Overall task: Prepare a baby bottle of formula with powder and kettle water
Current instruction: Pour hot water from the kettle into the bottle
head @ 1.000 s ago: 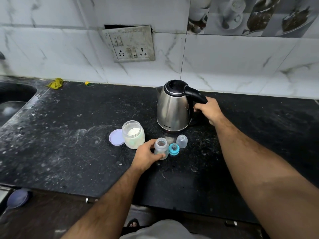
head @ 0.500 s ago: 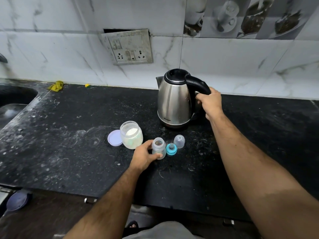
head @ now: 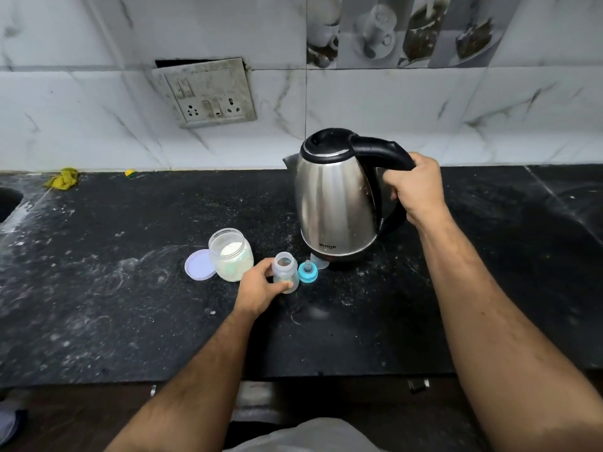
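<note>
A small clear baby bottle stands open on the black counter, and my left hand is wrapped round its side. My right hand grips the black handle of a steel kettle, which is held just above the counter behind the bottle, spout to the left. An open jar of white formula powder stands left of the bottle, with its pale lilac lid flat beside it. The blue teat ring sits right of the bottle. The clear cap is partly hidden under the kettle.
A wall socket plate hangs on the tiled wall behind. A yellow cloth lies at the back left, near the sink edge. The counter's front edge runs below my forearms.
My right hand has lifted the kettle off the counter and brought it forward over the clear cap. My left hand stays on the bottle.
</note>
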A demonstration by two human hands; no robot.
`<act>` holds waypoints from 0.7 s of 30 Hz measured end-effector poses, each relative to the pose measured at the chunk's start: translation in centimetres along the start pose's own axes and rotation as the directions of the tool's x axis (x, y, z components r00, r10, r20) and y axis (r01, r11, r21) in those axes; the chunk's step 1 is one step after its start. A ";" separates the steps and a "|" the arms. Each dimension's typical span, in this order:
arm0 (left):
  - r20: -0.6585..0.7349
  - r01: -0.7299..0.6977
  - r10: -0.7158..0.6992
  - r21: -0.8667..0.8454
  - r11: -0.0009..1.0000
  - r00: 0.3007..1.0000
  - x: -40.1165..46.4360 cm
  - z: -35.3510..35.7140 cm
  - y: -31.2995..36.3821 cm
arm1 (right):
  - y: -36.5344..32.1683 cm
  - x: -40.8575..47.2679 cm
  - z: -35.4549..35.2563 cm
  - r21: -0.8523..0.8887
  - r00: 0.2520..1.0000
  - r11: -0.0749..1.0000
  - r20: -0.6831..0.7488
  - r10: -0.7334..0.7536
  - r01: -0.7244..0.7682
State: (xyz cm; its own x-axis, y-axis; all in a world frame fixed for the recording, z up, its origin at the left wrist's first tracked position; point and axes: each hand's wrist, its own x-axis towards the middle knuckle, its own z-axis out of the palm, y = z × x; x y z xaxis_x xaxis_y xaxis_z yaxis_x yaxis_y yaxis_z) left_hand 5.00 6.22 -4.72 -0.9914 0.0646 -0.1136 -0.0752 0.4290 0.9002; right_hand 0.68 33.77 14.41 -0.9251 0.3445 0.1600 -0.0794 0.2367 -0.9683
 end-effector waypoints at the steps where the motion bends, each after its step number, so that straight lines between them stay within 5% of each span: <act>1: 0.008 -0.002 0.002 -0.004 1.000 1.000 0.0 -0.1 0.1 | -0.1 -0.7 -0.3 -0.014 1.000 1.000 -0.005 -0.004 0.004; 21: 0.126 -0.040 0.035 0.042 0.998 0.991 -3.0 -4.6 -0.8 | -0.6 -9.9 -0.1 -0.425 0.988 0.905 0.134 0.083 -0.018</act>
State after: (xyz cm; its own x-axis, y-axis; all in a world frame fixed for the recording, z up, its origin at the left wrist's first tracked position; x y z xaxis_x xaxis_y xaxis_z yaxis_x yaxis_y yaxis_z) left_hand 7.51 1.59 -3.18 -0.9722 0.1922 -0.1340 -0.0304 0.4637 0.8855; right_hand 9.95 30.27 13.37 -0.9698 0.2383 0.0524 0.1028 0.5938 -0.7980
